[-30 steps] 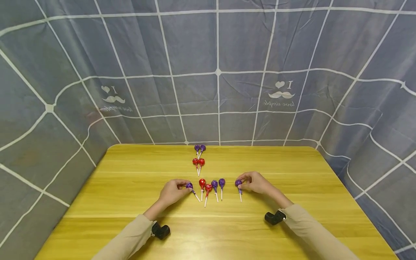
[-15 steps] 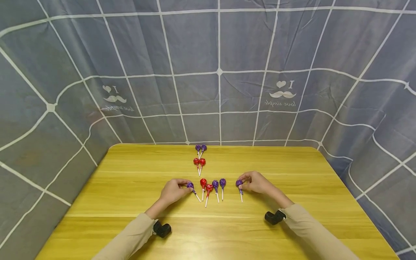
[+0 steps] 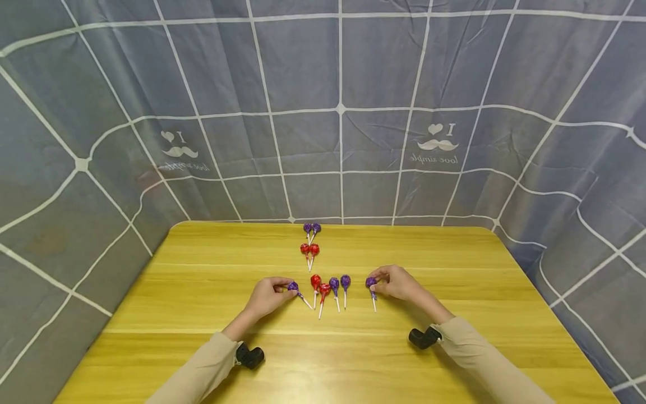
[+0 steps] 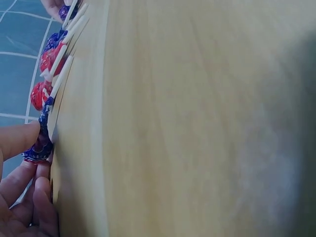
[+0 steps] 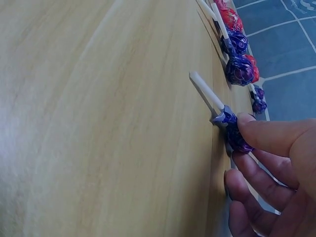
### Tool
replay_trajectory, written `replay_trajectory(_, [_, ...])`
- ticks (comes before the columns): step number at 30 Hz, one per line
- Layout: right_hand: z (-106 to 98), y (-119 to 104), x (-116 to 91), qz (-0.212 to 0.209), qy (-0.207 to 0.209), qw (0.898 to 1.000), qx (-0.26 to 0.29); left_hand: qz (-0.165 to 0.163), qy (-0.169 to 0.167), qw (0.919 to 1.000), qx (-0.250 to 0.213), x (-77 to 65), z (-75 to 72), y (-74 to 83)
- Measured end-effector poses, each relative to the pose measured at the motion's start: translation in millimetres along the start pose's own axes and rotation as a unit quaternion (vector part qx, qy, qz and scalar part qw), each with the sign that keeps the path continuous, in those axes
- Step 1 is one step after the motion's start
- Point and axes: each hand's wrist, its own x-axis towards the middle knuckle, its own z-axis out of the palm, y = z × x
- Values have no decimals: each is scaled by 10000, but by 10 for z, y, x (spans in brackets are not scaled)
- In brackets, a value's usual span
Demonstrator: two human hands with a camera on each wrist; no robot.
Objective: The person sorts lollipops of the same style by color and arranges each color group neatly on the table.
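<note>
Nearest, beige cloth sleeves (image 3: pixel 197 367) with black wrist-worn devices (image 3: pixel 249 356) extended over a glossy yellow wood-grain table (image 3: pixel 333 370). The left hand (image 3: pixel 267 296) pinched a round purple-wrapped lollipop with a white stick (image 3: pixel 292 286) between thumb and fingers; the right hand (image 3: pixel 400 283) had thumb and fingers clamped on another purple-wrapped lollipop (image 3: pixel 370 281). The wrapper print was too small to read. Between the hands, partly blocking the space, lay two round red-wrapped lollipops (image 3: pixel 315 280) and two loose purple-wrapped lollipops (image 3: pixel 345 280), sticks toward the person. Farther off lay a red pair (image 3: pixel 305 248), then a purple pair (image 3: pixel 316 228) near the far edge. Behind hung a grey cloth curtain with white grid lines (image 3: pixel 373 56), bearing hearts, moustaches and a mirror-reversed "I" and "love simple".
</note>
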Motion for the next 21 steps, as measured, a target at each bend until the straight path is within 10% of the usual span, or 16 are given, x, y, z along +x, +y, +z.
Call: replay_trajectory(21, [-1, -80, -3, 283, 46, 9993, -243, -114, 36, 9998, -129, -28, -23, 17])
